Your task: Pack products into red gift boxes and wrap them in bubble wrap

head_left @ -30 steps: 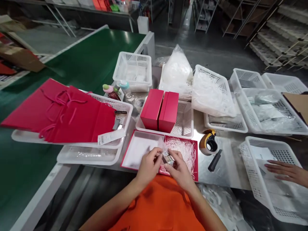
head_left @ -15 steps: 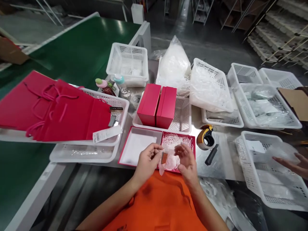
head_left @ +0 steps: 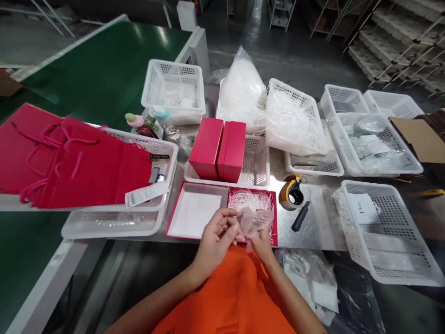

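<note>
An open red gift box [head_left: 176, 209] lies in front of me, its white-lined half on the left and white paper shreds [head_left: 248, 199] in its right half. Over the shreds, a crumpled piece of clear plastic wrap [head_left: 256, 221] is between my hands. My left hand [head_left: 216, 239] is closed, fingers curled and pinching the wrap's left side. My right hand [head_left: 262, 246] is closed on its lower right side, with most fingers hidden behind the plastic. Whatever is inside the wrap cannot be made out.
Two upright red boxes [head_left: 206, 148] stand in a white basket [head_left: 259, 162] behind the gift box. Red paper bags [head_left: 90, 162] lie on a basket at left. A tape dispenser [head_left: 291, 195] sits at right, near several white baskets [head_left: 389, 227]. A green conveyor [head_left: 93, 65] runs behind.
My right hand, open before, has closed on the clear plastic and moved lower. The brown piece seen between my hands is now hidden. The other person's hand at right has left view.
</note>
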A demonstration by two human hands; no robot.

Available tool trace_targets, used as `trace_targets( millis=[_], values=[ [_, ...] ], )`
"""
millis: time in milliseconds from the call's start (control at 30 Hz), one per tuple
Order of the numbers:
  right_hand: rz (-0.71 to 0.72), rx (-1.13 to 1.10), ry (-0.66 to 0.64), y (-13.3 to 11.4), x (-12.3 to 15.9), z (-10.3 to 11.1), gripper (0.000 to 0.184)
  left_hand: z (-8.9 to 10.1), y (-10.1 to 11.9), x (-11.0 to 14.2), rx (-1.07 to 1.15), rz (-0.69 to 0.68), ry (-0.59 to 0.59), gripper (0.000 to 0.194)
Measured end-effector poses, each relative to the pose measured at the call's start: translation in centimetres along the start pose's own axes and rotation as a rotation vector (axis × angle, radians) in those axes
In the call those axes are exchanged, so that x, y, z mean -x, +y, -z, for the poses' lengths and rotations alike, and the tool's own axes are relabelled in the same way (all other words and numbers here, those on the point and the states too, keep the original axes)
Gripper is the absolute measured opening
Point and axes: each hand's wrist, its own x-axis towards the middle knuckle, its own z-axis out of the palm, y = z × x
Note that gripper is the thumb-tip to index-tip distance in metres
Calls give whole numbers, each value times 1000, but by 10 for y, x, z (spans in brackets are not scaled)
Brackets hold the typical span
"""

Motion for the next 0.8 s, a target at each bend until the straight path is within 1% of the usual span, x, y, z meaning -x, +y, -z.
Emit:
trace_targets(
  millis=[67,100,133,200,267,333,367,400,433,500,533,600,700,800],
  values=[
    [182,344,141,-2,-8,27,58,14,-3,-1,-12,-22,123,32],
    [254,519,181,-2,-13,39,54,23,-5,-2,-18,-23,172,32],
    [296,695,184,0,-18,46,52,32,-8,-4,-20,-16,211,32],
    [308,982,121,9,-27,52,50,48,-15,-5,-16,19,263,32],
    [255,1152,-23,26,-31,46,47,60,-22,-5,-29,73,295,34],
    [218,1236,-165,46,-29,37,44,68,-30,-3,-57,133,305,35],
    [215,1264,-197,54,-27,34,44,71,-33,-1,-70,157,304,35],
    [219,1292,-203,61,-26,33,45,72,-37,1,-80,174,303,36],
    [231,1308,-181,66,-26,32,46,73,-40,3,-87,184,303,36],
    [225,1297,-105,68,-32,34,48,73,-46,6,-97,192,305,36],
    [192,1287,-86,66,-37,35,49,72,-48,7,-102,194,304,36],
    [100,1275,-101,63,-50,33,48,70,-50,7,-117,199,283,35],
    [21,1270,-217,67,-62,23,44,68,-52,6,-150,192,218,33],
    [-4,1266,-349,80,-60,12,42,69,-58,3,-184,184,190,31]
  ],
)
